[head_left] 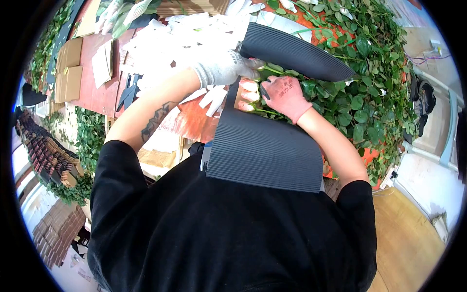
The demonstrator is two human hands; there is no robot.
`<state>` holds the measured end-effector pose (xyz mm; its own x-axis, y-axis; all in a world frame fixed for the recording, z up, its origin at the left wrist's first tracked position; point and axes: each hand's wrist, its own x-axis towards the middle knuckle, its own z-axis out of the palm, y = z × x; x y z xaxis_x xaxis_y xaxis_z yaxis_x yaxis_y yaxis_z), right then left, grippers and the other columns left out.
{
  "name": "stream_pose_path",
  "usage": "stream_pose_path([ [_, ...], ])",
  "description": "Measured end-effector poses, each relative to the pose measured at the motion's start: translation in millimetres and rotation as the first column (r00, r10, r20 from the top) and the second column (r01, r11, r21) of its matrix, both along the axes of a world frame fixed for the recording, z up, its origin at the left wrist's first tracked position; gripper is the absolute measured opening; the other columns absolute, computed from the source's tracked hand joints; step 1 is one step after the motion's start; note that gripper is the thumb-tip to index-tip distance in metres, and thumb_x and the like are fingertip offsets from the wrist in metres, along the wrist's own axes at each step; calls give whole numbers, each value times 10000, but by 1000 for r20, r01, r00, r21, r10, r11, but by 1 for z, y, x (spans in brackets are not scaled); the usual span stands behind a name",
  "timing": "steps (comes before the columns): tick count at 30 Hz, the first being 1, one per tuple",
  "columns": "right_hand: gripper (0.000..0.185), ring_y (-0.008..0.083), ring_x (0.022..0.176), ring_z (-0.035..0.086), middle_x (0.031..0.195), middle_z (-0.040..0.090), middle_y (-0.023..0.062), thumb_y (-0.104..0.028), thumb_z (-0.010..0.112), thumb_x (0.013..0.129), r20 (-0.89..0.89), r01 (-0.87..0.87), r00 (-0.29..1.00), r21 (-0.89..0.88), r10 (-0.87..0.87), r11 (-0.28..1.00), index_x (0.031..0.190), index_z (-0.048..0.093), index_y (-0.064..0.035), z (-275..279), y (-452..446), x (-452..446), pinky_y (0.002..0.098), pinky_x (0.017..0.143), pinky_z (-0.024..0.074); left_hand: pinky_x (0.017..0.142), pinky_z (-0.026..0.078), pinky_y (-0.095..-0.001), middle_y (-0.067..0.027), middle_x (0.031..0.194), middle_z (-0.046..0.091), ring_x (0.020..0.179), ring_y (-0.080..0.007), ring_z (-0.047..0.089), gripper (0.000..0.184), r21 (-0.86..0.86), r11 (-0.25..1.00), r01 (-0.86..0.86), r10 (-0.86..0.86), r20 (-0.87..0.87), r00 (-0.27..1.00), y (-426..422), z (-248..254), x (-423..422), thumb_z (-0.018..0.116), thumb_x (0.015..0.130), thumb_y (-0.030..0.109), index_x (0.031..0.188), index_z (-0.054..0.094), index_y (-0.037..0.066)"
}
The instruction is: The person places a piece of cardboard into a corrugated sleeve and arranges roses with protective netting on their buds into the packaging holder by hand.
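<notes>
Pale pink-and-white roses (249, 85) lie in a row on a brown cardboard strip, between two flaps of a black corrugated sheet (265, 151). My left hand (228, 68), in a white-grey glove, is closed at the upper end of the row, its fingertips at a rose head they partly cover. Beside it, my right hand (286, 96), in a pink glove with dark fingertips, is curled over the rose stems just right of the blooms. What its fingers grip is hidden under the glove. Green leaves and stems stretch out to the right.
White paper strips (163, 46) are heaped at the back left, near dark scissors (129, 92) and cardboard pieces (68, 73). Leafy rose stems (360, 97) cover the right side of the red table. Another person's gloved hands (121, 13) show at the top left.
</notes>
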<state>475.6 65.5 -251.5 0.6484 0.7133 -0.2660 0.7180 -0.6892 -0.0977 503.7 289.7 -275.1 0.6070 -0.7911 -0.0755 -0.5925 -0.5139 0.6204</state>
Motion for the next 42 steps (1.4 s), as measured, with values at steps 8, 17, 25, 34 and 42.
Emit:
stream_pose_path([
  [8,236,251,770,635,858,624,82,-307,613,777,35,-32,999,85,29,996,861,594,-88,10,-9,-11,382,621,495,847,494,-355,-39,1320,519,1006,-252,616,329,6,997,-78,76,162,984,-11,2,-12,577,823,310,1088,665,136],
  [17,252,262,832,627,849,622,85,-315,604,797,-97,-120,988,-38,116,992,899,581,-85,2,-5,-17,395,662,490,793,503,-359,-22,1257,570,916,-247,640,353,-61,991,-117,128,239,963,-11,-14,-13,613,793,374,1035,685,127],
  [25,235,254,808,643,854,639,87,-292,610,789,-57,-95,993,56,99,994,894,592,-82,-1,0,-14,381,658,501,744,511,-366,-19,1254,572,870,-244,650,322,-91,986,-142,162,283,945,-15,-14,-16,616,770,376,998,686,159],
  [34,267,253,803,635,798,631,71,-342,623,788,-73,-83,993,84,89,993,842,598,-81,18,-9,-22,395,663,504,819,478,-405,3,1385,455,895,-235,650,516,218,949,-226,201,129,971,-17,17,-40,634,766,420,1220,568,185],
  [42,265,283,841,627,855,644,128,-296,621,786,-176,-196,962,83,208,977,863,605,-43,8,5,-19,401,738,485,745,510,-348,-26,1351,491,865,-239,645,641,138,971,-194,173,150,973,-19,11,-34,714,679,354,1253,549,121],
])
